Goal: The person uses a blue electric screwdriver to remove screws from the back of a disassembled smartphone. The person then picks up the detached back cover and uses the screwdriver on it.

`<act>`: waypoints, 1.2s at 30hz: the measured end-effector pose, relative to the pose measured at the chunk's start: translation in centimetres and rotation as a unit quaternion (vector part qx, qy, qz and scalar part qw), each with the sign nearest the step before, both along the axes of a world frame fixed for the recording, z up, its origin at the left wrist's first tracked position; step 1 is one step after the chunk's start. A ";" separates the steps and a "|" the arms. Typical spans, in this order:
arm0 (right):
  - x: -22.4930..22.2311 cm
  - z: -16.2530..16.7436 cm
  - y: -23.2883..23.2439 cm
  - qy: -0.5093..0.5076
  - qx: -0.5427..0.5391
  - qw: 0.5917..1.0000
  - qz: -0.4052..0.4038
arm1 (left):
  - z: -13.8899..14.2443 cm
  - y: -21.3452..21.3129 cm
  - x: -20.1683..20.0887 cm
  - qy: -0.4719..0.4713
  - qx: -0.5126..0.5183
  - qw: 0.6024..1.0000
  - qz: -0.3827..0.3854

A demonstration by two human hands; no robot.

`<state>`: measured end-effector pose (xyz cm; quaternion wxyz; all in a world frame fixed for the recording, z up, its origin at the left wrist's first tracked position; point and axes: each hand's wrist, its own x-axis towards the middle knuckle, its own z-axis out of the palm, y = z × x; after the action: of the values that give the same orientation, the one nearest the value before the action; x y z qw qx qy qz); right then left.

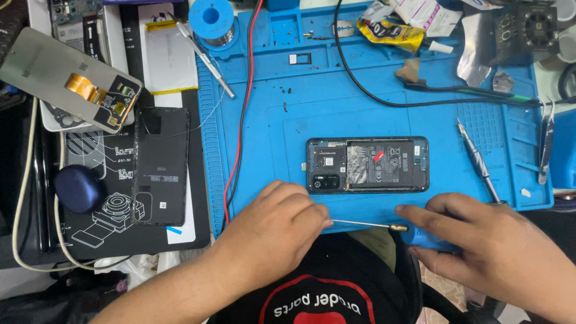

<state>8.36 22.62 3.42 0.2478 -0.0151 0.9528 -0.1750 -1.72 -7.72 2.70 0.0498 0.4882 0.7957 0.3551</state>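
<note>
While back-open, phone (367,164) battery-side up.

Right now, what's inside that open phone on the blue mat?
Inside the open phone you can see a dark battery with a small red tab, a dark cover plate and camera lenses at its left end. Whatever sits underneath the battery is covered. The phone lies on the blue mat.

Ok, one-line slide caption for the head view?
Left hand and right hand hold a screwdriver below an opened phone on a blue mat.
</note>
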 end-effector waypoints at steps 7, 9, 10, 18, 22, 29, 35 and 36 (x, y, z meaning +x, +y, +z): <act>2.0 -0.6 2.4 0.080 -0.011 0.995 0.057 | 3.7 -1.0 -1.8 0.047 -0.073 0.994 -0.070; 2.1 -0.6 4.6 0.153 -0.033 0.987 -0.026 | 4.6 -1.7 -4.1 0.120 -0.052 0.991 -0.029; 2.0 -1.0 5.3 0.190 -0.043 0.978 -0.068 | 4.8 -1.8 -5.1 0.113 -0.066 0.991 0.013; 3.1 -2.3 5.9 0.185 -0.015 0.981 -0.062 | 3.1 1.0 -10.5 0.169 -0.139 0.954 0.204; 2.0 -2.4 7.4 0.322 0.014 0.911 0.257 | 2.3 1.4 -9.5 0.200 -0.082 0.959 0.186; 2.0 -3.2 8.8 0.068 -0.049 0.995 -0.045 | 0.1 4.5 -5.3 0.111 -0.085 0.990 0.021; 1.1 -2.9 9.0 0.099 -0.070 0.992 0.017 | 0.0 5.3 -6.6 0.005 -0.127 0.992 -0.020; 1.1 -2.9 8.7 0.103 -0.070 0.992 0.003 | 0.1 5.4 -6.8 0.001 -0.132 0.991 -0.025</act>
<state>9.42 31.30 0.55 0.1469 -0.0534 0.9585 -0.2383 -8.55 -2.30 2.78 0.1219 0.4975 0.8231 0.2452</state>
